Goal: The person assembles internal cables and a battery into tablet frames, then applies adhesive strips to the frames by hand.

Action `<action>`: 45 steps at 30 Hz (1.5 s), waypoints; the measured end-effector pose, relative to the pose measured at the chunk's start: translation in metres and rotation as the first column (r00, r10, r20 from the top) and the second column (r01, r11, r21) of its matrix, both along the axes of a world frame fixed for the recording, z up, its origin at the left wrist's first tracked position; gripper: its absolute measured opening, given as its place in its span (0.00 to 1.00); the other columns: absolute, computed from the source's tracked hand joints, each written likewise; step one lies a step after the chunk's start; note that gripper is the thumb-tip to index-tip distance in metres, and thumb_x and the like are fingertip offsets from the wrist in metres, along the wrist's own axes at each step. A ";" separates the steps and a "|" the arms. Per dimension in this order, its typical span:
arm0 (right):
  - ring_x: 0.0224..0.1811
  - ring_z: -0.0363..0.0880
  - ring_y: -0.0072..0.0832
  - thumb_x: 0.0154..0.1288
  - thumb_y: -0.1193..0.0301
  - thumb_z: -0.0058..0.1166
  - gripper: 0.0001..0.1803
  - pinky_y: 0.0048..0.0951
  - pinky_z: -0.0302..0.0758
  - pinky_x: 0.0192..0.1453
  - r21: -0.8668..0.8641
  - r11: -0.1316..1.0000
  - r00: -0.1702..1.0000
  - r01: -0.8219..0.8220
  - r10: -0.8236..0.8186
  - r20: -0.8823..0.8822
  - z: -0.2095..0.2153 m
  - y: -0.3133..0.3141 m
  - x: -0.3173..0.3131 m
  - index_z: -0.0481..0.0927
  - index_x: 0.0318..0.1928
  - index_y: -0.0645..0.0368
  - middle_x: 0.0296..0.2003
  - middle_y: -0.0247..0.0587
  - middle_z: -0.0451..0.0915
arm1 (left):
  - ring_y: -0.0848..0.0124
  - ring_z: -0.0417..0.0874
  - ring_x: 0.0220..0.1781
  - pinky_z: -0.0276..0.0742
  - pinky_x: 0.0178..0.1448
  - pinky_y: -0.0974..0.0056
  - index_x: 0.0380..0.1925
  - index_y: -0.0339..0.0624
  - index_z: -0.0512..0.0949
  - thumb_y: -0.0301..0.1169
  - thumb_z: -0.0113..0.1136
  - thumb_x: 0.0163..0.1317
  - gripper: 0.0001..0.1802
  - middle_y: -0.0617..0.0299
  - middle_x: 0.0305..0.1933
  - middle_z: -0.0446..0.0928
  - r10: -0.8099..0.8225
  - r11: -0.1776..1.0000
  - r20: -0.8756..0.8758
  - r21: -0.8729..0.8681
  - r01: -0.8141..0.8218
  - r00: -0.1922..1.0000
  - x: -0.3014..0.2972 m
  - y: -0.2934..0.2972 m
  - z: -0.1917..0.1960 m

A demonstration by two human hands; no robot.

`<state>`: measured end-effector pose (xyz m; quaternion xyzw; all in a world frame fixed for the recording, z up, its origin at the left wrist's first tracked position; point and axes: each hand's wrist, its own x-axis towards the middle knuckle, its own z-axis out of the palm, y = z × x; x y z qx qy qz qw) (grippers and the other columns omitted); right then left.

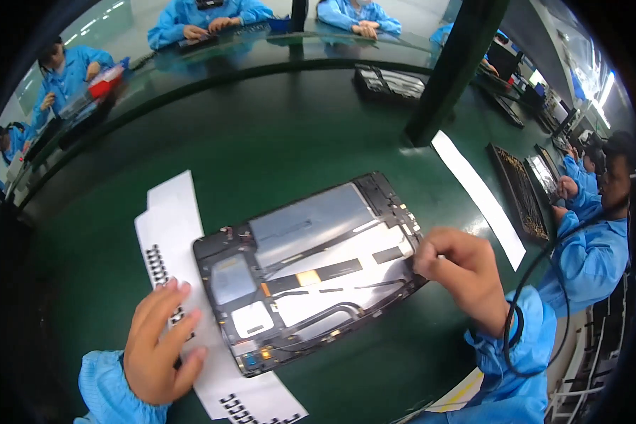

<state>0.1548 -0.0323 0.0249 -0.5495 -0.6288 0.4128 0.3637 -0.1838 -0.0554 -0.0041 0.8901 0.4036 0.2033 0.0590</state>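
Observation:
An opened tablet (318, 265) lies tilted on the green table, its inner side up, with silvery plates, black strips and cables showing. Left of it, partly under its edge, is a white paper sheet (180, 247) bearing rows of small black pieces. My left hand (164, 343) rests over that sheet with fingers spread, near the tablet's left edge and holding nothing visible. At the tablet's right edge, my right hand (463, 272) is closed, thumb and forefinger pinched together. Whatever they may hold is hidden or too small to name.
A dark post (456, 71) rises from the table beyond the tablet. To the right lie a long white strip (480, 198) and a black tray (519, 191) of small parts. A black cable (509, 332) loops by my right wrist. Co-workers in blue sit around.

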 end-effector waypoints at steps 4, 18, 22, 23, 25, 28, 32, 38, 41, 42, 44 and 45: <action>0.42 0.70 0.33 0.44 0.79 0.53 0.03 0.31 0.63 0.50 0.144 0.990 0.999 0.001 -0.007 0.044 -0.014 -0.017 0.016 0.74 0.22 0.61 0.37 0.41 0.76 | 0.53 0.75 0.46 0.72 0.48 0.57 0.38 0.31 0.73 0.25 0.57 0.43 0.18 0.44 0.47 0.72 -0.438 0.894 0.115 -0.046 0.445 0.892 0.069 0.011 0.022; 0.49 0.64 0.41 0.39 0.77 0.53 0.06 0.40 0.56 0.57 0.257 0.958 0.971 -0.124 0.064 0.231 -0.028 -0.016 0.010 0.71 0.22 0.61 0.44 0.49 0.73 | 0.63 0.72 0.35 0.71 0.38 0.65 0.31 0.25 0.75 0.27 0.50 0.39 0.18 0.46 0.43 0.72 -0.583 0.802 -0.001 0.160 0.576 0.812 0.125 0.027 0.007; 0.49 0.64 0.40 0.38 0.76 0.54 0.06 0.41 0.56 0.58 0.258 0.959 0.965 -0.113 0.044 0.259 -0.030 -0.015 0.010 0.71 0.22 0.61 0.43 0.50 0.73 | 0.63 0.72 0.35 0.71 0.38 0.65 0.31 0.25 0.75 0.27 0.50 0.40 0.17 0.46 0.44 0.72 -0.635 0.752 -0.073 0.171 0.637 0.769 0.124 0.036 0.006; 0.49 0.63 0.40 0.38 0.76 0.54 0.06 0.41 0.56 0.58 0.260 0.959 0.961 -0.118 0.044 0.274 -0.029 -0.015 0.010 0.71 0.22 0.61 0.43 0.50 0.73 | 0.63 0.71 0.35 0.71 0.38 0.65 0.31 0.25 0.75 0.27 0.50 0.40 0.18 0.46 0.44 0.72 -0.636 0.750 -0.077 0.173 0.639 0.768 0.124 0.036 0.007; 0.49 0.64 0.40 0.38 0.76 0.54 0.07 0.42 0.56 0.58 0.262 0.958 0.960 -0.114 0.039 0.277 -0.029 -0.015 0.010 0.71 0.22 0.61 0.43 0.50 0.73 | 0.63 0.71 0.35 0.71 0.37 0.65 0.31 0.25 0.75 0.27 0.50 0.39 0.18 0.46 0.44 0.72 -0.640 0.745 -0.081 0.177 0.643 0.764 0.124 0.038 0.008; 0.49 0.64 0.40 0.39 0.76 0.54 0.07 0.42 0.56 0.58 0.270 0.955 0.964 -0.124 0.051 0.262 -0.029 -0.015 0.006 0.71 0.22 0.61 0.43 0.49 0.73 | 0.61 0.72 0.38 0.71 0.43 0.63 0.33 0.26 0.75 0.28 0.49 0.44 0.17 0.47 0.45 0.72 -0.628 0.745 -0.173 0.148 0.651 0.758 0.134 0.027 0.006; 0.48 0.65 0.41 0.38 0.76 0.56 0.06 0.41 0.58 0.57 0.270 0.956 0.959 -0.117 0.038 0.281 -0.027 -0.017 0.010 0.73 0.22 0.60 0.43 0.49 0.74 | 0.59 0.72 0.47 0.67 0.54 0.62 0.37 0.27 0.74 0.29 0.46 0.51 0.16 0.48 0.49 0.71 -0.270 0.961 0.490 0.189 0.201 0.829 0.166 0.006 -0.031; 0.47 0.68 0.42 0.37 0.77 0.58 0.07 0.37 0.66 0.50 0.225 0.968 0.958 -0.116 0.048 0.284 -0.017 -0.019 0.020 0.74 0.22 0.62 0.42 0.49 0.74 | 0.60 0.71 0.51 0.65 0.57 0.61 0.38 0.28 0.74 0.29 0.45 0.53 0.17 0.48 0.51 0.70 -0.309 0.949 0.424 0.076 0.306 0.851 0.156 0.005 -0.036; 0.46 0.68 0.41 0.36 0.77 0.59 0.08 0.36 0.67 0.47 0.230 0.970 0.964 -0.078 0.015 0.267 -0.016 -0.022 0.022 0.75 0.22 0.62 0.41 0.49 0.73 | 0.60 0.71 0.50 0.65 0.57 0.61 0.38 0.28 0.74 0.29 0.45 0.54 0.16 0.48 0.50 0.70 -0.406 0.862 0.344 -0.163 0.480 0.847 0.141 0.016 -0.013; 0.46 0.68 0.41 0.36 0.77 0.59 0.08 0.36 0.67 0.47 0.233 0.970 0.964 -0.072 0.008 0.266 -0.016 -0.022 0.021 0.75 0.22 0.62 0.41 0.49 0.73 | 0.60 0.71 0.50 0.66 0.57 0.61 0.37 0.28 0.74 0.28 0.45 0.54 0.16 0.48 0.50 0.70 -0.459 0.758 0.334 -0.337 0.558 0.824 0.140 0.022 -0.002; 0.44 0.68 0.40 0.35 0.78 0.60 0.09 0.34 0.67 0.45 0.287 0.950 0.955 -0.118 0.029 0.295 -0.023 -0.019 0.015 0.77 0.23 0.60 0.41 0.48 0.72 | 0.60 0.72 0.50 0.66 0.56 0.61 0.37 0.28 0.74 0.28 0.45 0.54 0.15 0.48 0.50 0.70 -0.583 0.796 0.055 -0.166 0.583 0.811 0.140 0.035 0.014; 0.44 0.68 0.40 0.35 0.78 0.60 0.09 0.34 0.67 0.45 0.287 0.951 0.957 -0.117 0.031 0.289 -0.024 -0.018 0.014 0.77 0.23 0.60 0.41 0.48 0.72 | 0.60 0.72 0.49 0.67 0.56 0.61 0.37 0.28 0.74 0.27 0.45 0.54 0.14 0.48 0.50 0.70 -0.627 0.763 -0.229 0.013 0.647 0.744 0.140 0.038 0.018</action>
